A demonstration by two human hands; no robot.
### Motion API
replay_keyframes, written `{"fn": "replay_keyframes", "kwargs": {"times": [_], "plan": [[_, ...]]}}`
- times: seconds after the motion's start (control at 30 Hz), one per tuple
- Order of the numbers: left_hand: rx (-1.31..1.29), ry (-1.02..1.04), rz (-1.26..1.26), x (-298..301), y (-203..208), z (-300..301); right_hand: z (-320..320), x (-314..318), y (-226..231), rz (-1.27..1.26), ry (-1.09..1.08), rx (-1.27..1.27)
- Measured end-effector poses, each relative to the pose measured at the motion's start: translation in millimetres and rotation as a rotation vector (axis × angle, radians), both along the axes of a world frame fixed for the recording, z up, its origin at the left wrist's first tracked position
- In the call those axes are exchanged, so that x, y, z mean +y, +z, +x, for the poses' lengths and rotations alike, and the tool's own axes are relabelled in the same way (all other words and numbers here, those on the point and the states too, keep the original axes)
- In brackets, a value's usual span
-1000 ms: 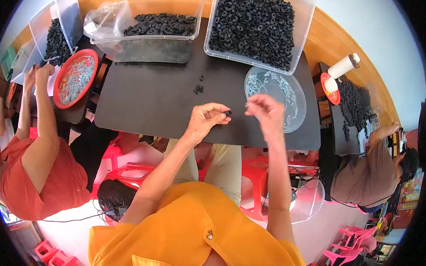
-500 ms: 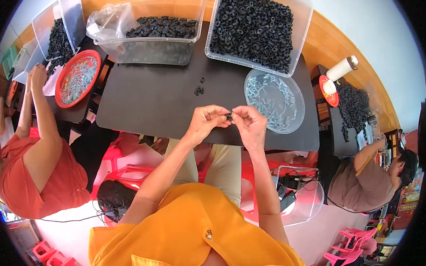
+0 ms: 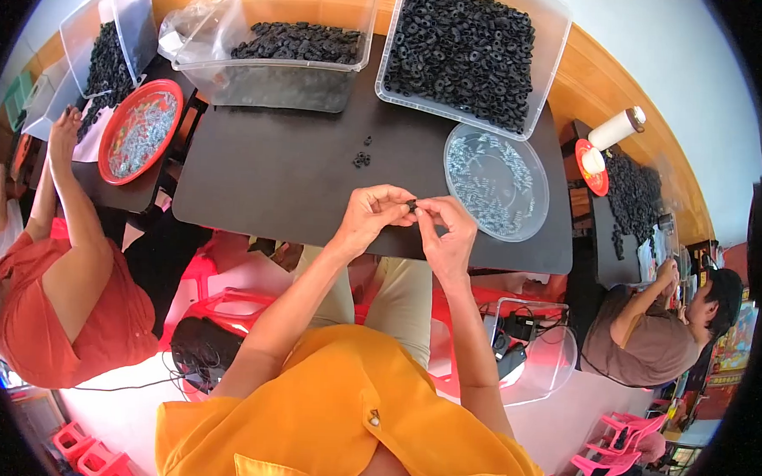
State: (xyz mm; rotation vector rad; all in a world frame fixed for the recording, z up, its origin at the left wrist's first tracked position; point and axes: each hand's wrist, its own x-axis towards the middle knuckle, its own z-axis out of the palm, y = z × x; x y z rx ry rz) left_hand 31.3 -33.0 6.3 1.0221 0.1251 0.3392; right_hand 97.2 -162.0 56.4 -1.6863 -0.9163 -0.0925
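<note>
Over tbl (image 3: 265, 169), L hand (image 3: 368, 222) clamped on blk part (image 3: 411, 205), R hand (image 3: 452, 233) (apart 1s ago) alongside, grip unclear

held black piece (image 3: 411, 205): 1 | middle-table bins (image 3: 285, 87): 2 | clear dish (image 3: 496, 180): 1

A dark table (image 3: 265, 169) with rounded corners lies under the left hand (image 3: 369, 220) and right hand (image 3: 451, 232). Beyond them, an orange-toned wooden panel (image 3: 593, 86) borders a bluish-white wall (image 3: 665, 59). Smaller dark side tables (image 3: 610, 258) flank both hands, well apart. Behind, on the brightly lit pale pink floor (image 3: 131, 414), stand red stools (image 3: 102, 461) and pink chairs (image 3: 605, 466).
</note>
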Motion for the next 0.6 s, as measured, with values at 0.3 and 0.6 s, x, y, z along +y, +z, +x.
{"fn": "replay_keyframes", "kwargs": {"times": [0.3, 0.6], "plan": [[-0.071, 0.0, -0.08, 2.8, 3.6, -9.4, 31.5, 31.0, -1.5, -0.131, -0.008, 0.032], [-0.061, -0.009, -0.096, 1.0, 9.1, -26.4, 52.9, 97.0, -17.8, -0.515, 0.071, -0.097]]}}
